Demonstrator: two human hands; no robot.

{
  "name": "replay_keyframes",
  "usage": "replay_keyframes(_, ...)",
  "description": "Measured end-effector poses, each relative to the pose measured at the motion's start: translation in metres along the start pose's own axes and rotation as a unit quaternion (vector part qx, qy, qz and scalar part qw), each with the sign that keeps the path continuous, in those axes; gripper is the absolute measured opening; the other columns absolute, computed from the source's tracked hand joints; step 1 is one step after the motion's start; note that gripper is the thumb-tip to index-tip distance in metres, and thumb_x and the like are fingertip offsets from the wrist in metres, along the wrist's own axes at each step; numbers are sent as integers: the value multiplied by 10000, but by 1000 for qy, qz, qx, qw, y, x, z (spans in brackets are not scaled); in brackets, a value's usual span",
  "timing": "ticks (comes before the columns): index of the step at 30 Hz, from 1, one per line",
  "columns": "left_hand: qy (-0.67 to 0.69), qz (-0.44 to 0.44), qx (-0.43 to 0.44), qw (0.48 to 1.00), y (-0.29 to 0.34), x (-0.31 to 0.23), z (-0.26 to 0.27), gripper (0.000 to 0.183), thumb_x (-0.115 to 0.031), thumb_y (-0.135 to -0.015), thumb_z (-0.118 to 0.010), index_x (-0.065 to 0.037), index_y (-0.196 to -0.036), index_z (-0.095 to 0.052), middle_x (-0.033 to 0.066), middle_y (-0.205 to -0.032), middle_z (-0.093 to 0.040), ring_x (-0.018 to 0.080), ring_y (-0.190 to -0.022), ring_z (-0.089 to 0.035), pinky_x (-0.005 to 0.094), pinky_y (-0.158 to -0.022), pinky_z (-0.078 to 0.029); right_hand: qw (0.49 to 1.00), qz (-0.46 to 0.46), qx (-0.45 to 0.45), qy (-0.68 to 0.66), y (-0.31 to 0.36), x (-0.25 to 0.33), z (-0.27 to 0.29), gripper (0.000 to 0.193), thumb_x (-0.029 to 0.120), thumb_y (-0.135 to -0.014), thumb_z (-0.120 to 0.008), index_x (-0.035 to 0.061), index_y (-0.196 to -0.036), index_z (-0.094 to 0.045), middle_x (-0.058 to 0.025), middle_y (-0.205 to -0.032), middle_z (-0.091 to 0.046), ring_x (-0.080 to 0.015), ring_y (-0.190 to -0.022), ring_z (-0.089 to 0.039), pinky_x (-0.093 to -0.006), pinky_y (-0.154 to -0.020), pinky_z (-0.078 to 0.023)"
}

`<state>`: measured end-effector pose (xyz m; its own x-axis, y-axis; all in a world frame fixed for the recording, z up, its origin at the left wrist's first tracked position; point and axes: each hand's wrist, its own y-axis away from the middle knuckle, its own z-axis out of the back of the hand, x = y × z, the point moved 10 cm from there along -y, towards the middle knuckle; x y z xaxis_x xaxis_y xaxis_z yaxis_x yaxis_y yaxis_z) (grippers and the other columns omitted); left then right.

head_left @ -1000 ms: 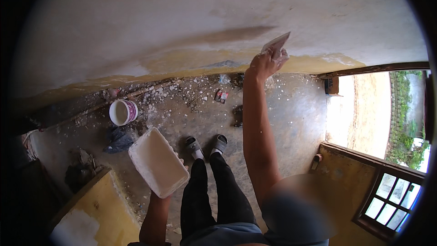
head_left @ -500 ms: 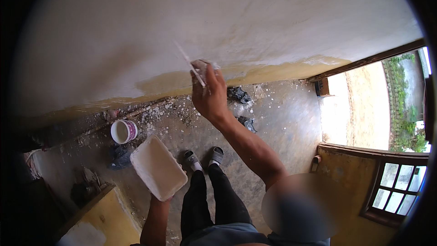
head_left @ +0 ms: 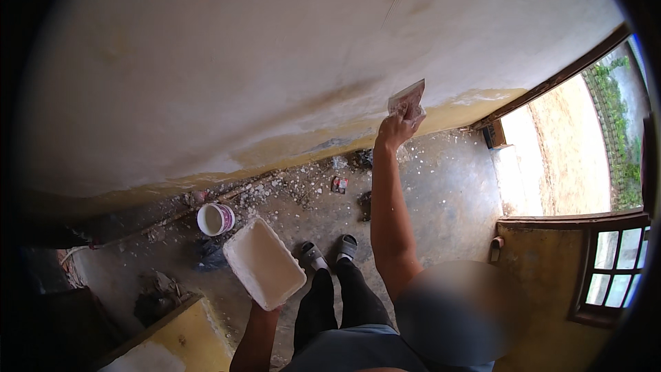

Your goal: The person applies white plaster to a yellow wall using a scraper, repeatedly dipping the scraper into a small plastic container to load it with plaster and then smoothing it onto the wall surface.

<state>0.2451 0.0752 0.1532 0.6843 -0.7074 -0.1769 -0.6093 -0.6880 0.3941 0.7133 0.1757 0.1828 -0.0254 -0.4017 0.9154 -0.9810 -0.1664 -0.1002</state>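
Note:
In my right hand (head_left: 398,128), arm stretched out ahead and to the right, is a wide, flat putty knife (head_left: 411,95) smeared with pale filler. Its blade is against or close to the wall (head_left: 275,48), which is coated whitish over yellow paint; contact is hard to make out. My left hand (head_left: 266,310) grips the near end of a rectangular tray (head_left: 268,262), whitish inside with caked rims. The tray hangs tilted in front of my left side, and most of the left fingers are hidden beneath it.
A white bucket (head_left: 215,219) stands on the floor left of the tray. Pale crumbs and dark plastic bags (head_left: 212,256) litter the wall's foot. A low yellow wall (head_left: 182,327) rises at lower left. To the right are a bright doorway (head_left: 551,158) and a paned window (head_left: 613,269).
My right hand has swept rightward along the wall with the putty knife, and the blade now shows its flat side. The left hand keeps holding the tray, and the view has shifted slightly.

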Motion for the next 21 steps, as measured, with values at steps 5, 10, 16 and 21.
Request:
replay_keyframes(5,-5,-25,-13,1000,13,-7,-8,581,-459,-930,-463,-141,-1406,-363,120,-1332,-500,351,-1168,-526,558,-979,-420,675,281,541,417,212,13,-89,254,18,-804,-496,56,-1036,-591,-171,-876,-631,-364,-887,-589,-444,-772,-466)
replay_keyframes(10,82,-21,67,994,17,-5,-52,654,-501,-894,-512,-155,-1422,-339,103,-1371,-469,320,-1232,-485,552,-1011,-401,875,95,391,270,204,93,-29,165,23,-859,-551,31,-1018,-596,-161,-943,-646,-343,-874,-605,-383,-809,-473)
replay_keyframes(16,50,-15,109,993,1,4,-69,752,-553,-845,-561,-145,-1429,-320,100,-1390,-448,313,-1244,-475,528,-1021,-403,813,504,112,269,77,328,-131,55,36,-862,-588,14,-912,-595,-132,-894,-612,-304,-847,-592,-394,-733,-483)
replay_keyframes(21,16,-67,147,987,22,-10,-113,764,-556,-842,-563,-143,-1433,-311,100,-1393,-444,313,-1243,-475,517,-1022,-407,621,736,58,263,80,439,-220,185,2,-795,-637,72,-966,-655,-76,-882,-612,-250,-839,-576,-359,-762,-480)
